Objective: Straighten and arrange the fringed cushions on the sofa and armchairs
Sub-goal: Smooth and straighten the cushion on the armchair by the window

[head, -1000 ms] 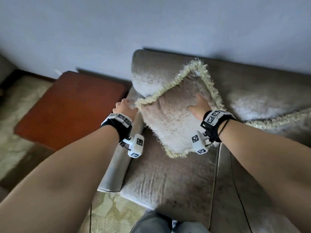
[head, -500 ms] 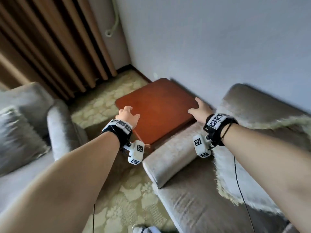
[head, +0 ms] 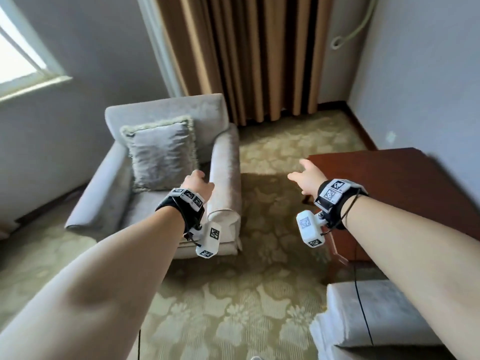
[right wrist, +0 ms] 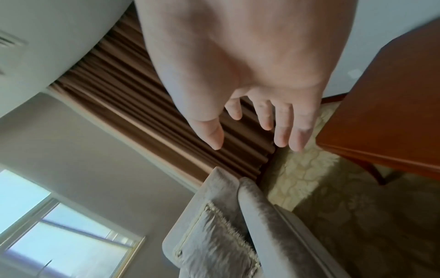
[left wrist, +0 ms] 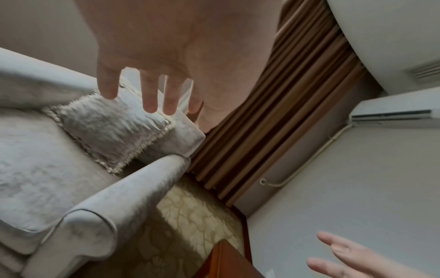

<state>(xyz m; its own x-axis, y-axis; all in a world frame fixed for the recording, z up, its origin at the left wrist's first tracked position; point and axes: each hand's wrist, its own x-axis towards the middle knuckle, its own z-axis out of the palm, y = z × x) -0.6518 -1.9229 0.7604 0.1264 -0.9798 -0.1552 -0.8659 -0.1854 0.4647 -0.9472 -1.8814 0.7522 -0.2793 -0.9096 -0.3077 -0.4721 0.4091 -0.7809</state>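
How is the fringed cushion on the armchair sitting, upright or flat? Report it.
Upright. The fringed cushion stands on the seat, leaning back against the armchair backrest, slightly skewed. Neither hand touches it.

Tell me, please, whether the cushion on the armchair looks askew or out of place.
Slightly: the fringed cushion leans against the armchair backrest rotated a little, its top edge sloping and its fabric rumpled. Neither the left hand nor the right hand touches it.

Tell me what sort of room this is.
Probably a hotel or guest-room sitting corner: a grey armchair with a fringed cushion, floor-length brown curtains, a wall air conditioner and patterned carpet.
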